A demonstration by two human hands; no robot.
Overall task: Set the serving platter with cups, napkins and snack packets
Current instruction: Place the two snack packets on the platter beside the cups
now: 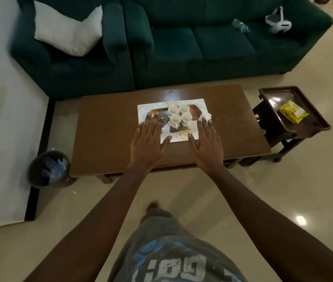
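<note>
A white serving platter (199,104) with a gold floral rim and a shiny centre lies on the brown coffee table (108,139). Several white cups (178,115) stand clustered in its middle. A white napkin (207,116) sits at the platter's right edge. My left hand (151,141) lies flat, fingers spread, over the platter's near left corner. My right hand (207,143) lies flat at the near right side, fingertips by the napkin. Neither hand holds anything. A yellow snack packet (292,113) rests on a dark tray (303,127) to the right.
The dark tray sits on a low dark stool (273,135) right of the table. A green sofa (181,47) with a white cushion (68,27), a plastic bottle (240,25) and a white headset (278,22) stands behind. A dark waste bin (48,168) is at the table's left.
</note>
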